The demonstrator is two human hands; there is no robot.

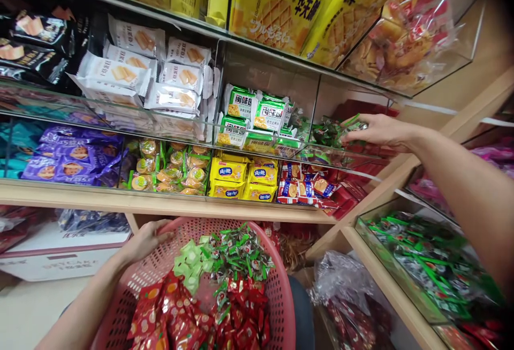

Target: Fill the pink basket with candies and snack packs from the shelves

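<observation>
Head view: the left hand [150,243] curls over the rim of the pink basket [283,307], which holds red packets [172,312]. The right hand [371,130], fingers partly bent, pinches a green-edged packet [353,124] at the clear shelf bin [341,157].

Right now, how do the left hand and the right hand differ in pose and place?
The left hand is low, holding the rim of the pink basket; the right hand is higher, reaching into a shelf compartment. The left hand's fingers curl at the rim, while the right hand's fingers are among small green-wrapped packets. Both are bare.
</observation>
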